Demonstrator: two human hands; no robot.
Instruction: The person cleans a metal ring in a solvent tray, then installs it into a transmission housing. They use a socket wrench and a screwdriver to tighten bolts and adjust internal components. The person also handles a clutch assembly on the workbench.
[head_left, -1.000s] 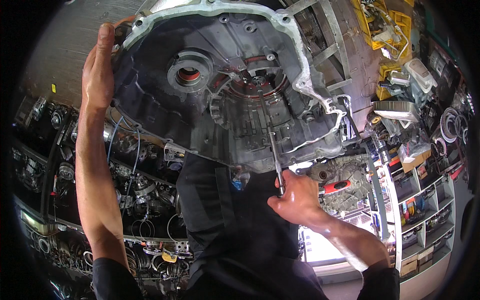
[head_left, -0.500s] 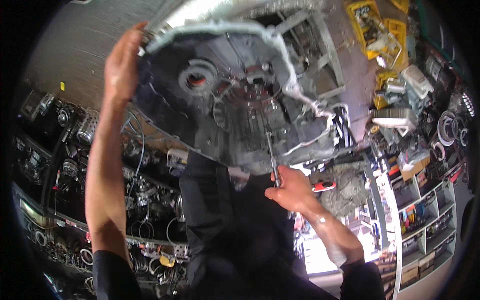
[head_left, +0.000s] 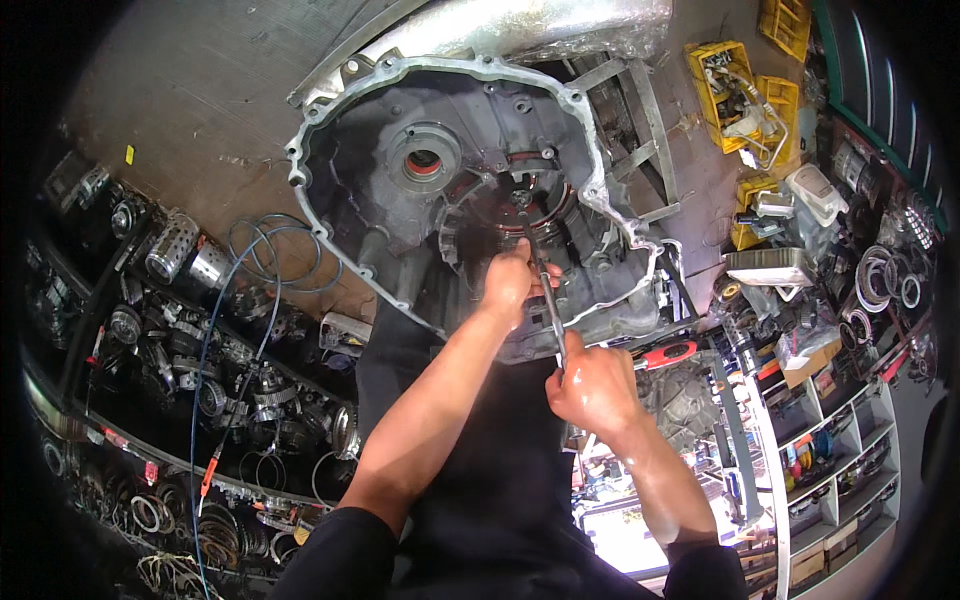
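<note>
A big grey metal transmission housing stands with its open side facing me, its pale bolted rim all around. Into its middle reaches a long extension bar at a slant, the far end by a dark round part deep inside; whether it is seated there cannot be seen. My left hand is closed around the upper length of the bar, inside the housing's lower rim. Closer to me, my right hand grips the ratchet wrench at the bar's near end; its red handle sticks out to the right.
A metal frame and a silvery wrapped cylinder lie behind the housing. Yellow crates with parts stand far right. Racks of gears fill the left, with a blue hose hanging across them. Grey shelves stand right.
My left hand has left the housing's upper left edge and now holds the extension bar. The bar reaches deeper into the housing, and the housing appears lower and less tilted.
</note>
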